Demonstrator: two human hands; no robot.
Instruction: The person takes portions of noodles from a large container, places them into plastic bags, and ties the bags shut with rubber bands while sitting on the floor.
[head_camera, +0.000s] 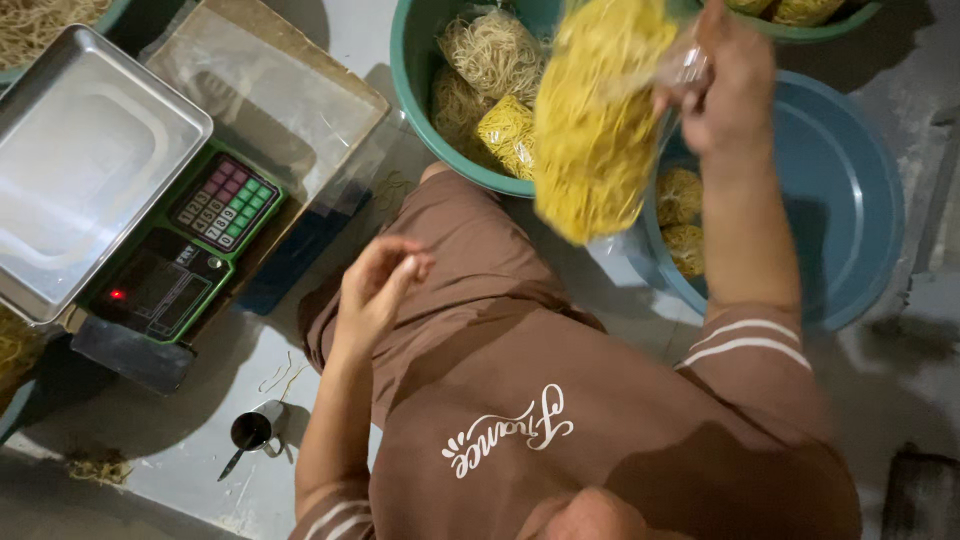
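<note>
Yellow noodles in a clear bag (597, 120), hanging at twelve o'clock, neck pinched in right hand (728, 85), fingers closed, forearm raised. Left hand (375, 290) at nine o'clock, loosely curled, empty. Two green tubs (425, 100) and (820, 20), one blue basin (850, 190), one weighing scale (110, 190), one metal cup (255, 430).

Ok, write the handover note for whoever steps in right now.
Right hand: raised, gripping the neck of a noodle bag that hangs between the green tub and the blue tub.
Left hand: empty, fingers loosely curled, over the lap.
Scale on the left: switched on, tray bare.
Done: two noodle bundles lie in the blue tub.
Left: several bundles remain in the green tub; the held bag is not set down yet.
</note>
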